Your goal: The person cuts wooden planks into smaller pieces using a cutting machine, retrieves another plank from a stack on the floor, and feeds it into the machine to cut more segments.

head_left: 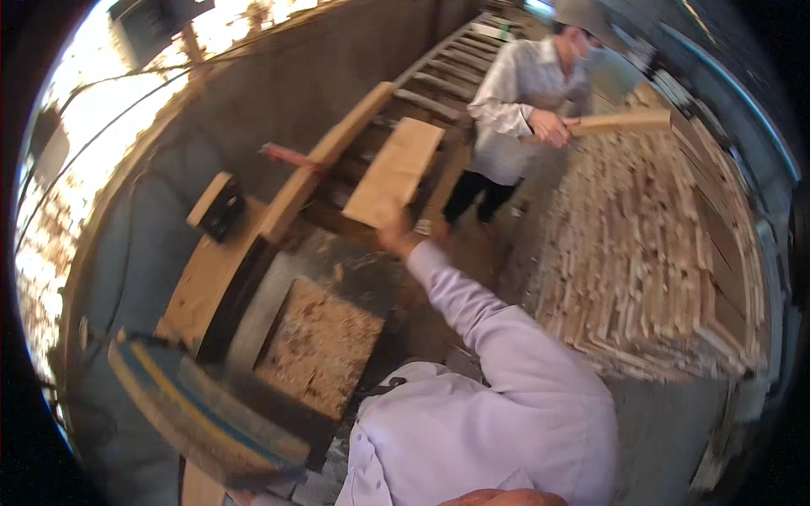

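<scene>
My right arm reaches forward and my right hand [394,228] grips the near end of a flat light-brown wooden board [396,173]. The hand is slightly blurred. Beneath the board are the slats of a roller-like rack. At the lower edge only a bit of my left hand [240,497] shows, beside a pale wooden piece [201,487]; its fingers are hidden. Between my arms lies a dark metal machine table [337,261] with a recess full of wood shavings [321,346]. A curved blue, yellow and brown machine part [198,405] stands over its left side.
A long wooden beam [329,156] runs along the left as a fence, with a red clamp [291,157] on it. Ahead to the right a masked co-worker [531,101] holds a wooden plank [620,122]. Beside them rises a large stack of boards [624,253]. A wall borders the left.
</scene>
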### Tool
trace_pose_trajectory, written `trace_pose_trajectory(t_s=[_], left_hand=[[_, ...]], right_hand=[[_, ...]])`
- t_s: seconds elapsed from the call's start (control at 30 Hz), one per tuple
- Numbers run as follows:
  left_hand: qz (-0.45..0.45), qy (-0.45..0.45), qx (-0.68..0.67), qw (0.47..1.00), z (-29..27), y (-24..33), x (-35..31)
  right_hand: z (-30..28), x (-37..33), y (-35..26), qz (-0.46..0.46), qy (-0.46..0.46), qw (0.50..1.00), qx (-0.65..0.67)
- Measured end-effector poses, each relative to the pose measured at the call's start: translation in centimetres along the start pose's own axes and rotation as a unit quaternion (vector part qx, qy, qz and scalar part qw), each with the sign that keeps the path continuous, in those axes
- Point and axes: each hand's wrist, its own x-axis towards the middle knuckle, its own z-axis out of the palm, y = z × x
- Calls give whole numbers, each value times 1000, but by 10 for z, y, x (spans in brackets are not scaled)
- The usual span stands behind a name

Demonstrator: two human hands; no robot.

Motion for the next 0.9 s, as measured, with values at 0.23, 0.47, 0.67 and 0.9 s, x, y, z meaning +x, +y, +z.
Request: trace_pose_trajectory(t_s=[0.23,0.47,0.67,0.9], left_hand=[[-64,-38,-41,996,53,119,-68],[-224,137,-16,965,30,84,-30],[-263,252,-199,910,-31,-5,-82],[-333,283,-452,778,31,5,-31]], right_hand=[[2,-105,-92,-191,-157,968,42],[16,-101,-87,-178,-118,973,-86],[33,-102,-118,-150,-229,957,-93],[52,-90,-126,-130,-245,954,-111]])
